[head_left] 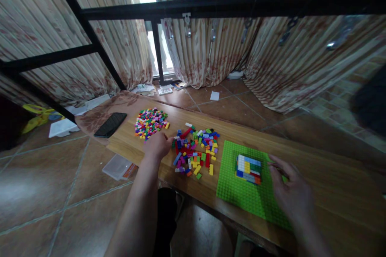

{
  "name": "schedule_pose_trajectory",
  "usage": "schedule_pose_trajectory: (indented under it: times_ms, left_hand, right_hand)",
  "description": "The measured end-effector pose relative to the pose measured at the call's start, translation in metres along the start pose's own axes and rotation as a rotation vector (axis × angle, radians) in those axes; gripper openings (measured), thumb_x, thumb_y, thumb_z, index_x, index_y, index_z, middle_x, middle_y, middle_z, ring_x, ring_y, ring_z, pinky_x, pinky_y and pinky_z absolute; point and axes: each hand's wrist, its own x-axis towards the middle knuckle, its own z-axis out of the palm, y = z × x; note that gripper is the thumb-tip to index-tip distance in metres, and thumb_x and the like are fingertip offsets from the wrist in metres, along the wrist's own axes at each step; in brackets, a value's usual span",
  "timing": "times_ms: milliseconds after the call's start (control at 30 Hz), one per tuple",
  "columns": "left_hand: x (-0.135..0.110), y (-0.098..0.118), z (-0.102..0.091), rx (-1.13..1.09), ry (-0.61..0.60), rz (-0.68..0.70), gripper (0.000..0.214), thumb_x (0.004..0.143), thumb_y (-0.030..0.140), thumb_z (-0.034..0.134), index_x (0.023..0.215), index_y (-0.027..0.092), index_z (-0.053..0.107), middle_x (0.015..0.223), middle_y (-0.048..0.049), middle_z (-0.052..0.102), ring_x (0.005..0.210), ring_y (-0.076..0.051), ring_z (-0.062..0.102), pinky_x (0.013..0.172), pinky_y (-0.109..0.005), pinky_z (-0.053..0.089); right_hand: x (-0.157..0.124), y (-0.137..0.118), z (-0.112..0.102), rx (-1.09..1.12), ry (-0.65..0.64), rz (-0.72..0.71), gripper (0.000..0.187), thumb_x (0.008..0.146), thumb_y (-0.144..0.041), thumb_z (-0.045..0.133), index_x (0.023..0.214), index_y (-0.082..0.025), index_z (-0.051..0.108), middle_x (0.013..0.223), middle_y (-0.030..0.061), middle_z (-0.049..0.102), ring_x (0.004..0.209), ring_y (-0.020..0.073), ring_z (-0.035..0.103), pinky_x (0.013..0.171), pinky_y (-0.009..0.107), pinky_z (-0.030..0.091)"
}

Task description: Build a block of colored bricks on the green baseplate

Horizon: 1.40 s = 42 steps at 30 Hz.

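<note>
My left hand (158, 145) is closed at the left edge of a loose pile of larger toy bricks (197, 148), its fingertips by the dark bricks there. What its fingers hold, if anything, I cannot make out. On the green baseplate (229, 184) sits a flat block of built bricks (249, 168) in white, yellow, blue, green and red. Over the baseplate's right side is my right hand (289, 186), fingers apart and slightly bent, with nothing visible in them. Beyond my left hand lies a heap of small bricks (150, 122) in mixed colours.
All of this rests on a long wooden bench (340, 192). A black phone (110, 125) lies on a brown cloth (126, 102) at the left end. On the tiled floor are a clear plastic box (117, 166) and a white paper (214, 96). Dark metal bars (211, 8) cross in front of curtains.
</note>
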Motion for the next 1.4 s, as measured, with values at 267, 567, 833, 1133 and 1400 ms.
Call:
schedule_pose_trajectory:
  times_ms: [267, 567, 833, 1133, 1400]
  left_hand:
    - [0.005, 0.01, 0.008, 0.054, 0.012, 0.005, 0.032, 0.083, 0.044, 0.058, 0.087, 0.017, 0.073, 0.095, -0.0157, 0.073, 0.093, -0.027, 0.067, 0.075, -0.03, 0.048]
    - [0.009, 0.013, 0.013, -0.04, -0.011, 0.134, 0.019, 0.081, 0.026, 0.06, 0.083, 0.017, 0.076, 0.077, -0.0084, 0.073, 0.078, -0.019, 0.066, 0.067, -0.024, 0.043]
    - [0.008, 0.014, 0.013, -0.161, -0.087, 0.237, 0.025, 0.082, 0.018, 0.053, 0.085, 0.013, 0.077, 0.065, -0.0051, 0.07, 0.066, -0.015, 0.06, 0.059, -0.022, 0.04]
    - [0.005, 0.016, 0.011, -0.215, -0.116, 0.307, 0.029, 0.07, 0.02, 0.066, 0.097, 0.02, 0.076, 0.085, -0.0029, 0.073, 0.073, -0.016, 0.062, 0.066, -0.023, 0.044]
    - [-0.001, 0.027, 0.016, -0.085, -0.106, 0.357, 0.031, 0.066, 0.027, 0.069, 0.097, 0.022, 0.074, 0.089, -0.0052, 0.071, 0.084, -0.021, 0.062, 0.068, -0.027, 0.042]
  right_hand:
    - [-0.001, 0.0, -0.005, 0.018, 0.099, 0.047, 0.038, 0.084, -0.044, 0.049, 0.104, -0.019, 0.07, 0.105, 0.0108, 0.071, 0.091, 0.0252, 0.067, 0.086, 0.042, 0.051]
    - [-0.001, -0.001, -0.005, -0.005, 0.102, 0.081, 0.037, 0.083, -0.044, 0.051, 0.103, -0.019, 0.071, 0.102, 0.011, 0.072, 0.087, 0.026, 0.067, 0.085, 0.042, 0.051]
    - [-0.002, 0.001, -0.001, -0.031, 0.092, 0.061, 0.037, 0.083, -0.044, 0.051, 0.101, -0.019, 0.071, 0.102, 0.01, 0.071, 0.085, 0.0254, 0.067, 0.082, 0.041, 0.051]
    - [-0.002, 0.002, 0.001, -0.028, 0.079, 0.06, 0.04, 0.082, -0.046, 0.051, 0.102, -0.018, 0.071, 0.099, 0.0109, 0.071, 0.086, 0.0261, 0.067, 0.082, 0.04, 0.05]
    - [-0.004, 0.0, 0.001, 0.003, 0.078, 0.043, 0.038, 0.084, -0.046, 0.051, 0.101, -0.018, 0.071, 0.097, 0.0102, 0.071, 0.081, 0.024, 0.066, 0.079, 0.038, 0.05]
